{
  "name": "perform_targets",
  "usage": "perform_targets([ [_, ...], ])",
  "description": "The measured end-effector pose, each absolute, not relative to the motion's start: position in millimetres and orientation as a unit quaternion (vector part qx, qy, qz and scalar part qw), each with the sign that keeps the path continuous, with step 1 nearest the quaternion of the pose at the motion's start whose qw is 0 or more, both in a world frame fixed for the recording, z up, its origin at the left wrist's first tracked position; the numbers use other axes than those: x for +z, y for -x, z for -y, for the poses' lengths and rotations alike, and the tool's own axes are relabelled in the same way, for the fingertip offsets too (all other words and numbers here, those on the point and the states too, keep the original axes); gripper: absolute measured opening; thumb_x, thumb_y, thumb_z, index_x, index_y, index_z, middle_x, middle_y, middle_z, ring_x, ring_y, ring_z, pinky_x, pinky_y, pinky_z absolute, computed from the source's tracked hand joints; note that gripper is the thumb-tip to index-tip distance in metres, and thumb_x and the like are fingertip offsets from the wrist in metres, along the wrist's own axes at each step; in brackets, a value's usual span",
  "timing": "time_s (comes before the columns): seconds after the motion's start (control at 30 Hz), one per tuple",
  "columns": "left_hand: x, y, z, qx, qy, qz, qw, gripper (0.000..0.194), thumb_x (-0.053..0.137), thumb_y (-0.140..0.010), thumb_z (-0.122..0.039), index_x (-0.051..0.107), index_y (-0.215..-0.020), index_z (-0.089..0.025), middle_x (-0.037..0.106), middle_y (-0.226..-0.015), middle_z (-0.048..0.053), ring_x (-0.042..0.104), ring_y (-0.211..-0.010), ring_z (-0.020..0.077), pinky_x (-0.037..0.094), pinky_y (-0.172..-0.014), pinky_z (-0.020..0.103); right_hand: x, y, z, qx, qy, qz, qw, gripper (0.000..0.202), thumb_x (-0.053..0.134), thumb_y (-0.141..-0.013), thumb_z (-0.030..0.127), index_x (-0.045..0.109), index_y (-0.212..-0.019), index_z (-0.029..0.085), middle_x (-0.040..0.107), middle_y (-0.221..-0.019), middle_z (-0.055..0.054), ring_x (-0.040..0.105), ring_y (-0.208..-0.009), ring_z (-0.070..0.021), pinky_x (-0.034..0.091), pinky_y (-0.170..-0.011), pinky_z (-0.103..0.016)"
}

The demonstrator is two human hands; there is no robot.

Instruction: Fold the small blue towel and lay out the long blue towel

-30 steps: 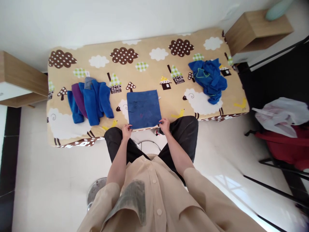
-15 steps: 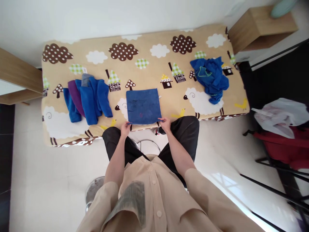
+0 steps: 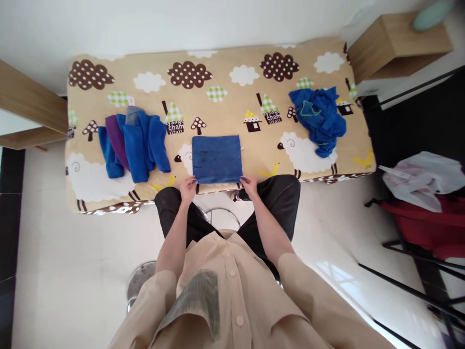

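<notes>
A blue cloth (image 3: 217,159) lies flat on the patterned bed cover (image 3: 221,114), close to its front edge. My left hand (image 3: 188,189) pinches the near left corner of this cloth, and my right hand (image 3: 249,187) pinches the near right corner. The cloth's near edge looks slightly rolled or folded between them. Left of it lie rolled or folded cloths (image 3: 135,143), mostly blue, with one purple and one grey. Over on the right is a crumpled heap of blue cloths (image 3: 320,118).
A wooden shelf (image 3: 397,46) stands at the back right, another wooden piece (image 3: 32,104) at the left. A white plastic bag (image 3: 423,177) rests on something red at the right. A round metal stool (image 3: 140,278) is beside me, lower left.
Both hands have brought the cloth's near edge slightly up and away from me, so the cloth looks a little shorter. The whole view has shifted slightly.
</notes>
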State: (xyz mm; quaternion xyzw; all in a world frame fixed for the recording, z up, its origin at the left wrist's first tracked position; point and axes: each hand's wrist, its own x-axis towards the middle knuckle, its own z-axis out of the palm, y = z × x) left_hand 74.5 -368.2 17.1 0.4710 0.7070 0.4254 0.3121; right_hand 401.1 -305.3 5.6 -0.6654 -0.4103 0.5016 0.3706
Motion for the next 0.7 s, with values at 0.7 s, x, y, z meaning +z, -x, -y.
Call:
perform_targets([
  [0.7,-5.4,-72.2,361.3,0.295,-0.354,-0.814,0.354,0.024,0.071,-0.084,-0.023,0.075,-0.103,-0.009,0.077,-0.103,0.017,0.075,-0.101,0.0266,0.056,-0.098,0.036,9.8,-398.9,307.8,0.418,0.749,0.425,0.289,0.022,0.077,-0.078,0.033,0.076,-0.085,0.012,0.08,-0.093,-0.017,0.077,-0.092,-0.0312,0.059,-0.089,-0.041],
])
